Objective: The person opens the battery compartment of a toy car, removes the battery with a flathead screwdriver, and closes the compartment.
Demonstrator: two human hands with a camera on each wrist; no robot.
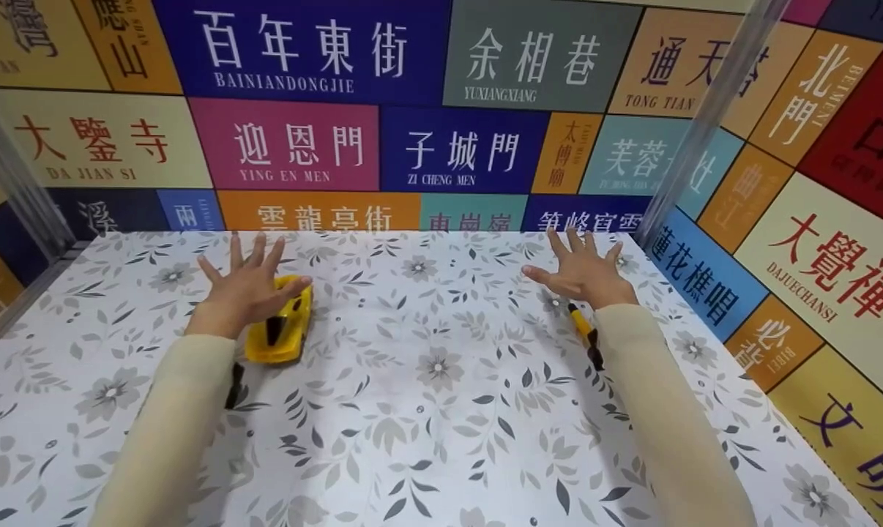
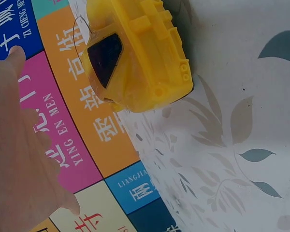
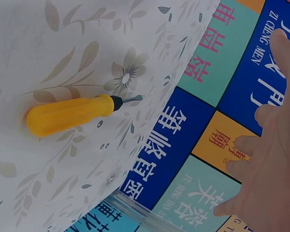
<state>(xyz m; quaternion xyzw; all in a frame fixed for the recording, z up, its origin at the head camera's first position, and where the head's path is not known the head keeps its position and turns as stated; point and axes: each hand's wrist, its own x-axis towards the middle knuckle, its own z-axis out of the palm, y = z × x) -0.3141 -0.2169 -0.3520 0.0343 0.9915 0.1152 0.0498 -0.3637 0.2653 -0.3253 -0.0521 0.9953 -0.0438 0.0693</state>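
Note:
My left hand (image 1: 244, 293) hovers with fingers spread, its thumb overlapping a yellow toy car (image 1: 284, 340) in the head view. Dark windows show on the car, and in the left wrist view the car (image 2: 154, 72) has a ridged, moulded yellow side and stands apart from the hand (image 2: 24, 150). On the other side, my right hand (image 1: 584, 274) is held out with fingers fanned and nothing in it. Just below it a screwdriver (image 1: 582, 326) lies on the cloth. The right wrist view shows the screwdriver's yellow handle (image 3: 70, 113), black collar and short metal tip.
A white tablecloth (image 1: 427, 439) with grey flowers and leaves covers the table. Colourful panels (image 1: 412, 146) with Chinese lettering rise behind it and along the right. Clear upright posts (image 1: 679, 168) stand at the back corners. A small dark object (image 1: 234, 384) shows beside the left sleeve.

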